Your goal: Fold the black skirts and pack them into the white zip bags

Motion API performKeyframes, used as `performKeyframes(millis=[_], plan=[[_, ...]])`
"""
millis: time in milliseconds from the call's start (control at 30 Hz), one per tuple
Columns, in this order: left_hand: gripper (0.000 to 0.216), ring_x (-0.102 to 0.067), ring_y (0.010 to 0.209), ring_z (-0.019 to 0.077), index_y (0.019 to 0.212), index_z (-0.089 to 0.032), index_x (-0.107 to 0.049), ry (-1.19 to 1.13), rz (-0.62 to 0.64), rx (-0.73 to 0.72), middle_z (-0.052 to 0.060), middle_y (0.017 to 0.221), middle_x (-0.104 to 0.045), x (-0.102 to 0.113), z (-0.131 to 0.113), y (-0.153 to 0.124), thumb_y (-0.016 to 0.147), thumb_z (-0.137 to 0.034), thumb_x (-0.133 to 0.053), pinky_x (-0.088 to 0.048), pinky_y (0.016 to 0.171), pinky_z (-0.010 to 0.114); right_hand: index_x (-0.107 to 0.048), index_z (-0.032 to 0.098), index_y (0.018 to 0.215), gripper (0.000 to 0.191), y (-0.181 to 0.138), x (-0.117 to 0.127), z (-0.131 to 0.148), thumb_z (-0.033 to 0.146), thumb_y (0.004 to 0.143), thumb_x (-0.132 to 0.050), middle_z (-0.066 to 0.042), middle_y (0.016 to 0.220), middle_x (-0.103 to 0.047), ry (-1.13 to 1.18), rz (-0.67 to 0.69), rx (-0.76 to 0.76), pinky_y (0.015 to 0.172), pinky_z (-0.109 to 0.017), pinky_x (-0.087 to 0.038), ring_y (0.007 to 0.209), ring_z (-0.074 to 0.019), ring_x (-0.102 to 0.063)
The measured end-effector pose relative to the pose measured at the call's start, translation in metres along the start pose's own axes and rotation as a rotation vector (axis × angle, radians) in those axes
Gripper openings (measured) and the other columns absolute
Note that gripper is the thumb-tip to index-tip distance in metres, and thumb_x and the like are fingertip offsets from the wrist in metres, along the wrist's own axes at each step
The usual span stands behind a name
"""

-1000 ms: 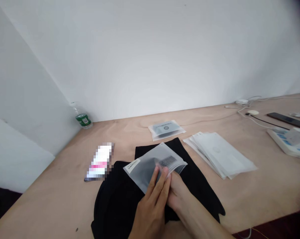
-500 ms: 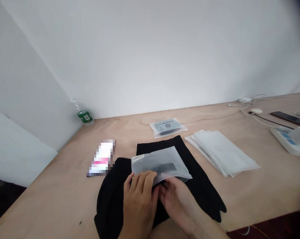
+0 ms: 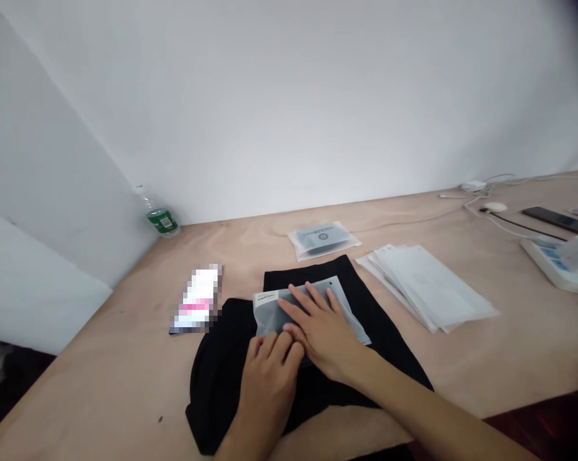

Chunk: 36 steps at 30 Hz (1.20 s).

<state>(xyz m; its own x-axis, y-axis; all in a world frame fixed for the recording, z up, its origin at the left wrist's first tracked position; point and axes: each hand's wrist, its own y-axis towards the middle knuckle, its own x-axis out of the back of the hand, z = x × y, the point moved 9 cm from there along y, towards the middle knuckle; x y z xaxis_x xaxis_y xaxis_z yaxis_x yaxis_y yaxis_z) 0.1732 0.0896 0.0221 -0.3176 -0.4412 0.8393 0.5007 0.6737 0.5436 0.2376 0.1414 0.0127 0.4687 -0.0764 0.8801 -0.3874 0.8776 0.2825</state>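
Flattening of frosted plastic bag [image 3: 268,312] on black folded garment [image 3: 221,378].
Splayed right hand [image 3: 324,330] presses it; left hand [image 3: 269,374] curls at its edge, grip unclear; sealing likely needs even pressure.

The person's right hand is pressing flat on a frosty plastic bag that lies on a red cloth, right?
Not quite: the cloth is black, not red, as the head view shows. The right hand does press flat on the frosted plastic bag lying on it.

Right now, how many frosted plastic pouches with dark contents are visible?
2: one pouch on the black fabric under the right hand, left hand at its near edge; another pouch farther back near the wall. The stacked white bags may hide more.
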Motion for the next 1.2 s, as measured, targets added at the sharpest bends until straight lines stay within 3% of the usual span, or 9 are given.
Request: performKeyframes(millis=[100, 200, 300, 367, 467, 567, 800, 933, 1200], plan=[[0.016, -0.056, 0.075, 0.0170, 0.082, -0.023, -0.061, -0.131, 0.084, 0.068, 0.001, 0.082, -0.063, 0.004, 0.020, -0.019, 0.082, -0.015, -0.047, -0.039, 0.068, 0.031, -0.029, 0.030, 0.138, 0.058, -0.003, -0.027, -0.002, 0.058, 0.087, -0.026, -0.006, 0.145, -0.030, -0.121, 0.075, 0.049, 0.099, -0.067, -0.010, 0.133, -0.0353, -0.017], [0.019, -0.058, 0.083, 0.0201, 0.098, -0.026, -0.057, -0.275, 0.144, 0.406, 0.002, 0.093, -0.063, 0.010, 0.063, -0.043, 0.080, -0.031, -0.052, -0.043, 0.070, 0.033, -0.027, 0.028, 0.139, 0.070, -0.009, -0.029, 0.000, 0.067, 0.081, -0.029, -0.008, 0.146, -0.027, -0.159, 0.061, 0.060, 0.098, -0.069, -0.005, 0.133, -0.0379, -0.014], [0.034, -0.061, 0.077, 0.0203, 0.112, -0.025, -0.046, -0.463, 0.230, 0.792, 0.001, 0.083, -0.064, 0.002, 0.096, -0.068, 0.083, -0.042, -0.044, -0.046, 0.069, 0.033, -0.038, 0.027, 0.132, 0.051, -0.014, -0.021, 0.017, 0.052, 0.087, -0.036, -0.007, 0.142, -0.036, -0.128, 0.001, 0.123, 0.101, -0.064, -0.008, 0.131, -0.0330, -0.021], [0.037, -0.062, 0.073, 0.0203, 0.115, -0.023, -0.043, -0.608, 0.278, 0.882, -0.001, 0.074, -0.064, -0.007, 0.098, -0.072, 0.084, -0.043, -0.042, -0.045, 0.069, 0.033, -0.050, 0.027, 0.118, 0.034, -0.019, -0.017, 0.036, 0.040, 0.090, -0.039, -0.003, 0.132, -0.048, -0.056, -0.061, 0.226, 0.104, -0.057, -0.011, 0.126, -0.0259, -0.032], [0.039, -0.062, 0.066, 0.0202, 0.113, -0.021, -0.045, -0.749, 0.258, 0.893, -0.003, 0.066, -0.062, -0.012, 0.095, -0.066, 0.080, -0.042, -0.048, -0.045, 0.066, 0.032, -0.058, 0.024, 0.097, 0.019, -0.028, -0.014, 0.062, 0.034, 0.087, -0.045, -0.001, 0.112, -0.060, 0.003, -0.164, 0.402, 0.104, -0.049, -0.018, 0.110, -0.0197, -0.045], [0.040, -0.060, 0.059, 0.0181, 0.110, -0.021, -0.047, -0.803, 0.229, 0.907, -0.005, 0.062, -0.060, -0.014, 0.093, -0.062, 0.075, -0.040, -0.052, -0.044, 0.060, 0.029, -0.059, 0.021, 0.086, 0.013, -0.032, -0.015, 0.075, 0.022, 0.087, -0.046, 0.000, 0.100, -0.062, -0.043, -0.245, 0.476, 0.099, -0.044, -0.027, 0.097, -0.0173, -0.050], [0.037, -0.052, 0.052, 0.0128, 0.102, -0.022, -0.036, -0.918, 0.142, 0.919, -0.009, 0.056, -0.053, -0.016, 0.091, -0.056, 0.073, -0.033, -0.054, -0.039, 0.053, 0.023, -0.056, 0.019, 0.075, 0.013, -0.035, -0.007, 0.080, 0.016, 0.085, -0.048, 0.001, 0.097, -0.062, -0.103, -0.326, 0.534, 0.088, -0.042, -0.036, 0.090, -0.0172, -0.051], [0.036, -0.049, 0.052, 0.0111, 0.099, -0.022, -0.034, -0.862, 0.117, 0.953, -0.011, 0.054, -0.050, -0.012, 0.095, -0.057, 0.072, -0.032, -0.055, -0.037, 0.054, 0.021, -0.056, 0.019, 0.076, 0.009, -0.047, 0.006, 0.054, 0.014, 0.082, -0.052, 0.001, 0.103, -0.062, -0.119, -0.328, 0.499, 0.088, -0.043, -0.036, 0.094, -0.0179, -0.051], [0.037, -0.048, 0.053, 0.0126, 0.101, -0.023, -0.033, -0.807, 0.150, 0.947, -0.010, 0.055, -0.050, -0.010, 0.107, -0.067, 0.074, -0.037, -0.054, -0.037, 0.054, 0.023, -0.058, 0.020, 0.079, 0.011, -0.090, 0.046, -0.032, 0.010, 0.080, -0.055, 0.000, 0.098, -0.065, -0.218, -0.288, 0.287, 0.086, -0.040, -0.039, 0.094, -0.0183, -0.054]])
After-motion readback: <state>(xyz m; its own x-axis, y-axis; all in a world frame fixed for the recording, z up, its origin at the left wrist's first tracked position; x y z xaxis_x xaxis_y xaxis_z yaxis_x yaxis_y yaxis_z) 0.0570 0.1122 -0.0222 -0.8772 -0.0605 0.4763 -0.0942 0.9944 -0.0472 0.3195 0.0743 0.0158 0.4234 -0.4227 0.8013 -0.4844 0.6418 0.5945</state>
